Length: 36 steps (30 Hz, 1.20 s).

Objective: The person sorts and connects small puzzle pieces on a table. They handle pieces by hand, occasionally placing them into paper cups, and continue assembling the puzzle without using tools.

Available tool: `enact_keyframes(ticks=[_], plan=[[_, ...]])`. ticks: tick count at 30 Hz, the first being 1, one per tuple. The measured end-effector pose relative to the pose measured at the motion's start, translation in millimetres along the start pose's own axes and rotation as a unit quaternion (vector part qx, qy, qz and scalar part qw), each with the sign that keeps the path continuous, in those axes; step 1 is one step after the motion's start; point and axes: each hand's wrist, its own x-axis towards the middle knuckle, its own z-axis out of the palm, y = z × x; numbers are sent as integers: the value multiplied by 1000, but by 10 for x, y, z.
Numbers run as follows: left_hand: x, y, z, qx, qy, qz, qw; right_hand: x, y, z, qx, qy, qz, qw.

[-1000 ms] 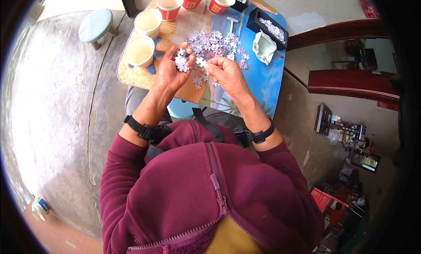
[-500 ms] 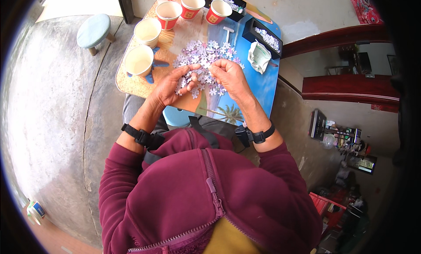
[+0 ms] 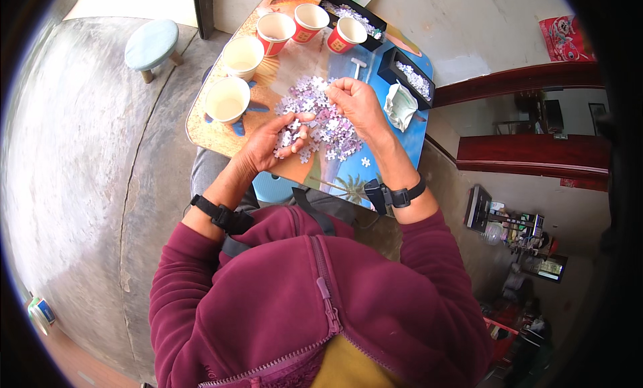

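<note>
**Puzzle pieces, loose heap on a small table**

Puzzle pieces (image 3: 321, 116) lie heaped mid-table on a picture-printed table (image 3: 402, 157). Nearest: left hand (image 3: 271, 143), palm up at the heap's near left edge, cupping several pieces. Right hand (image 3: 358, 103), fingers curled over the heap's far right side; whether it pinches a piece cannot be told. Beyond: two cream cups (image 3: 228, 100), three red cups (image 3: 311, 19), two black trays (image 3: 408, 73) holding more pieces. A pale blue stool (image 3: 153, 45) stands on the floor to the left.
</note>
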Motion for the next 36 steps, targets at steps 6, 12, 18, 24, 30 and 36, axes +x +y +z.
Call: enact_keyframes(ticks=[6, 12, 18, 24, 30, 36], plan=[[-10, -3, 23, 15, -7, 5, 1000, 405, -167, -58, -25, 37, -34, 998], [-14, -5, 4, 40, -8, 8, 999, 949, -333, -88, -76, 95, -51, 991], [11, -23, -48, 25, -19, 7, 999, 1062, -371, 103, -56, 80, -75, 992], [8, -19, -43, 25, -34, 11, 999, 1105, -396, 289, -67, 41, -83, 993], [61, -33, -65, -21, -57, 33, 998, 1003, -413, 379, -106, 48, -132, 984], [124, -38, -136, -182, -89, 34, 979, 202, -247, 365, -158, 13, -186, 970]])
